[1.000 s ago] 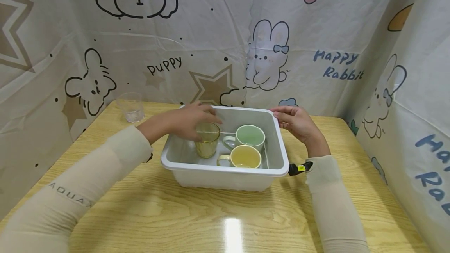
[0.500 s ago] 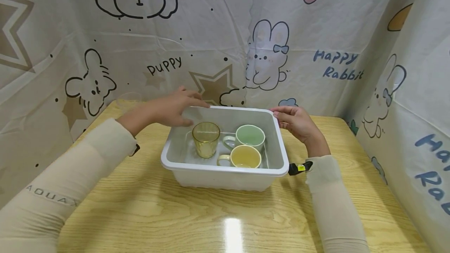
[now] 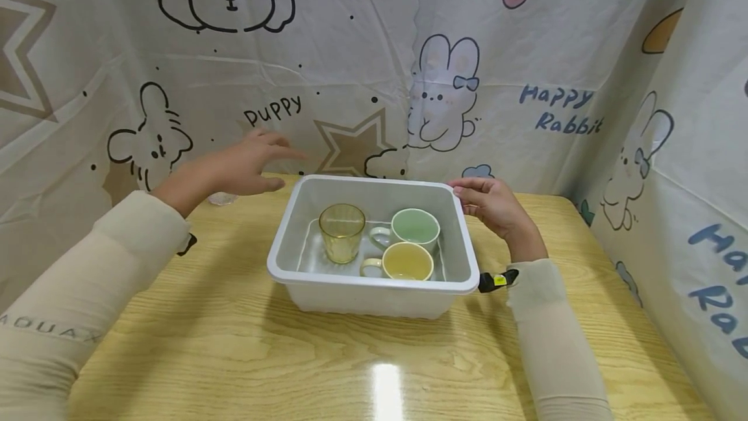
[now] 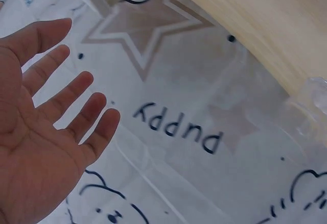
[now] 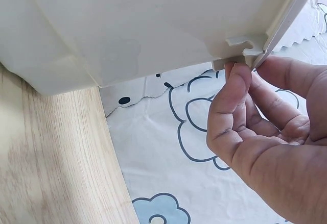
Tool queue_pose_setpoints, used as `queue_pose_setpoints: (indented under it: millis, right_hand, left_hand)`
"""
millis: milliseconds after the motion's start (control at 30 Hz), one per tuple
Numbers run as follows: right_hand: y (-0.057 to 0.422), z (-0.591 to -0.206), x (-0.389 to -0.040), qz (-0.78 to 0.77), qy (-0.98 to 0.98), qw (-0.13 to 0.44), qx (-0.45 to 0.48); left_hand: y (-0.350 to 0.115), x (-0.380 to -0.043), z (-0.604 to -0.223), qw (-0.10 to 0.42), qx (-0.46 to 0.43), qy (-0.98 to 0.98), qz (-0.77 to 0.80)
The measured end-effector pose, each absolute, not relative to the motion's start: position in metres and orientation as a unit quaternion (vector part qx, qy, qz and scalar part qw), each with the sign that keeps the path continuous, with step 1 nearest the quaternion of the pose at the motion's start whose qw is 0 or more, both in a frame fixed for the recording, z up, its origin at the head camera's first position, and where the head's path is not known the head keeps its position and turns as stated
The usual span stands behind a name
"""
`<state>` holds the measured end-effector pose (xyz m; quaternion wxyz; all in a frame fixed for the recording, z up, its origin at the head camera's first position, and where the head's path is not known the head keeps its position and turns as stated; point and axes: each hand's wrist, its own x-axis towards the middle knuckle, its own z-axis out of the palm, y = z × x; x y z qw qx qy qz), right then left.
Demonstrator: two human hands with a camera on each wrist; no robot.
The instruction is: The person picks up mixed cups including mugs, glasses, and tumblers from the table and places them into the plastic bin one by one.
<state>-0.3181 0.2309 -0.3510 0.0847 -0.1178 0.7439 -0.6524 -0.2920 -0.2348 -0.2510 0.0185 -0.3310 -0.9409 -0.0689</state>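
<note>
A white plastic basin (image 3: 374, 286) stands on the table. Inside it are an amber glass tumbler (image 3: 342, 234), a green mug (image 3: 416, 226) and a yellow mug (image 3: 408, 261), all upright. My right hand (image 3: 493, 206) pinches the basin's rim at the far right corner; the right wrist view shows the thumb and fingers on that rim (image 5: 286, 22). My left hand (image 3: 239, 164) is in the air left of the basin, fingers spread, holding nothing. Behind and below it is a clear plastic cup (image 4: 317, 99), mostly hidden by the hand in the head view.
The wooden table (image 3: 327, 362) reaches back to a printed cloth (image 3: 350, 51) that hangs behind it. More of the cloth hangs along the left and right sides.
My left hand has let go of the amber tumbler, leaving it in the basin, and has moved left out over the clear cup. The right hand keeps its place on the rim.
</note>
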Motion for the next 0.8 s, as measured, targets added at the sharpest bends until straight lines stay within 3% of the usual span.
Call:
queue_pose_setpoints:
  millis: [800]
  right_hand:
    - [0.231, -0.350, -0.316, -0.647, 0.750, 0.084, -0.112]
  left_hand:
    - [-0.326, -0.328, -0.294, 0.015, -0.196, -0.978, -0.064]
